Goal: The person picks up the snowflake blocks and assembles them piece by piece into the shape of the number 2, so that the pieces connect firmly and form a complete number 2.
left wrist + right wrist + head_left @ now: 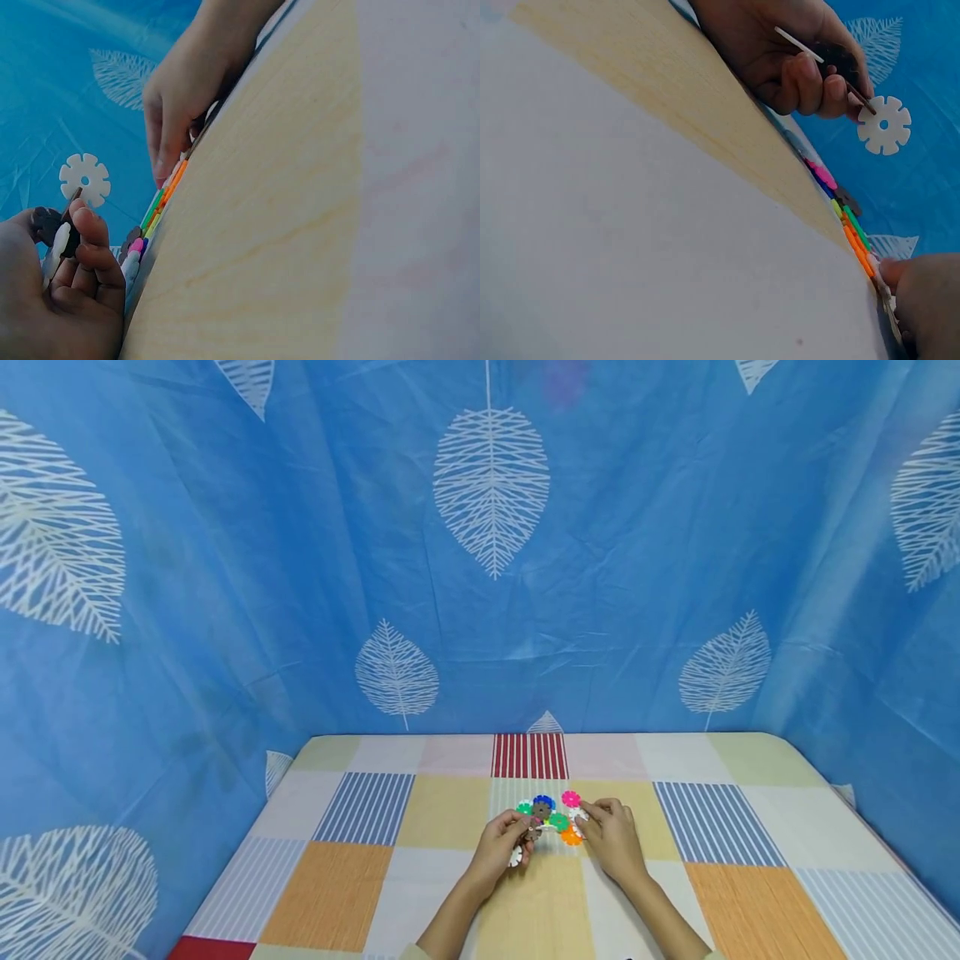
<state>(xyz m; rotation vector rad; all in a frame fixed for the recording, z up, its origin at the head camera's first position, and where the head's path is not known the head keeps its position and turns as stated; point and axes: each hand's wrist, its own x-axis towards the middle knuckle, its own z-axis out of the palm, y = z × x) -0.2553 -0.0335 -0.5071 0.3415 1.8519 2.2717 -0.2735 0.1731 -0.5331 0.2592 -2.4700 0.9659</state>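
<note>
My left hand (495, 845) holds a small joined piece of notched plastic discs over the tablecloth. A brown disc (533, 828) shows at its fingertips in the head view. In the left wrist view a white disc (85, 180) stands face-on above the fingers, fixed to a brown disc seen edge-on, and another white disc (57, 251) lies near the palm. My right hand (617, 839) is at the right side of a loose group of discs, its thumb and index finger pinching a white disc (577, 815). Its fingertips are partly hidden in the wrist views.
Around the hands lie a pink disc (571, 798), an orange disc (572, 837), a green disc (558, 822), a blue disc (543, 800) and a grey-brown disc (542, 811), some overlapping. A patchwork cloth (330, 893) covers the table. Blue leaf-patterned curtains (600, 568) surround it.
</note>
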